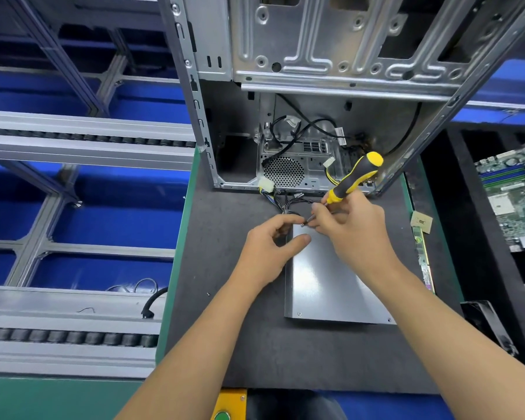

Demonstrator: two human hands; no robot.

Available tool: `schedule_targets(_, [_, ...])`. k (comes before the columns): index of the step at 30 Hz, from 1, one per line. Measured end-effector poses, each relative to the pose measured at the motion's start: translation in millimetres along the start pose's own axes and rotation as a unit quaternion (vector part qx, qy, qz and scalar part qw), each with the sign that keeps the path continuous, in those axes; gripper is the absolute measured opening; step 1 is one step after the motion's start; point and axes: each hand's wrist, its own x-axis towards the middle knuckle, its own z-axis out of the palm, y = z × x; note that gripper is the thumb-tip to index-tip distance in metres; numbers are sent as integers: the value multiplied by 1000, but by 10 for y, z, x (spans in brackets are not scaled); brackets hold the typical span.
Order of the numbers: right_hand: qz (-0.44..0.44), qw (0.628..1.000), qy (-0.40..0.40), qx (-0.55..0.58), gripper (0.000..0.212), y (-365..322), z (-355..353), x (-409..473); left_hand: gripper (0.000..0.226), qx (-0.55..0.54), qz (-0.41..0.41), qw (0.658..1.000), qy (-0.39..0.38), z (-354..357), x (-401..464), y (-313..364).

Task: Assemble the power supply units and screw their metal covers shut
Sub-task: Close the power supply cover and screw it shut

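Right hand [350, 228]: wrapped round the black-and-yellow screwdriver [353, 179], handle tilted up and away toward the case, tip down at the far left corner of the metal cover.
Left hand [269, 253]: fingertips pinched at that same corner, right beside the driver tip; looks to be steadying a small screw [303, 224], too small to tell for sure. Thumb resting on the cover's left edge.
Hands together: almost touching, both working one spot.
Power supply unit [331, 280]: lying flat on the dark mat [225, 237], grey metal cover on top, cable bundle [285, 204] trailing from its far end toward the case.
Done so far: cover seated; a screw head visible at the near left corner [299, 314] and, probably, another at the near right corner [389, 320].
In hand now: judged to be starting or driving the far left screw.
Left to do: far right corner hidden under the right hand, so not certain; any further units not in view.
Behind: open computer case [315, 86] standing just past the unit, wiring loose inside.
Right side: green circuit board [512, 195] in a black tray, well apart.
Left side: roller conveyor rails [73, 137] over blue bins.
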Motion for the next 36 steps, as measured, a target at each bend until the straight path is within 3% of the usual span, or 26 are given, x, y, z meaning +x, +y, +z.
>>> schedule_targets(7, [-95,980,-49,-169,17,-94,-9,-5,13,42,58,997,33,20,9,39])
schedule_targets(16, [-72,969,-59,-227,24,-217,-9,45,8,167,139,971,95,94,64,42])
schedule_targets(18, [-83,971,-71,-212,37,-268,-51,44,7,187,146,967,91,77,81,27])
schedule_targets(21, [-210,964,-78,-139,73,-512,-244,41,6,161,140,974,73,55,87,36])
schedule_targets(24, [-280,912,-136,-266,48,-774,-473,137,10,138,132,979,66,57,111,27])
schedule_targets(27, [-269,838,-179,-439,15,-982,-500,195,10,124,122,982,70,66,121,6])
schedule_targets(30, [-219,760,-142,-595,38,-1148,-395,131,12,101,98,988,63,76,87,9])
schedule_targets(32, [-189,780,-165,-574,37,-1201,-393,99,17,83,70,993,46,64,67,10])
schedule_targets(34, [-172,803,-238,-519,23,-1210,-374,109,25,65,42,997,25,43,47,3])
schedule_targets(36, [-183,782,-253,-540,22,-1208,-335,125,29,52,24,998,17,33,24,-3])
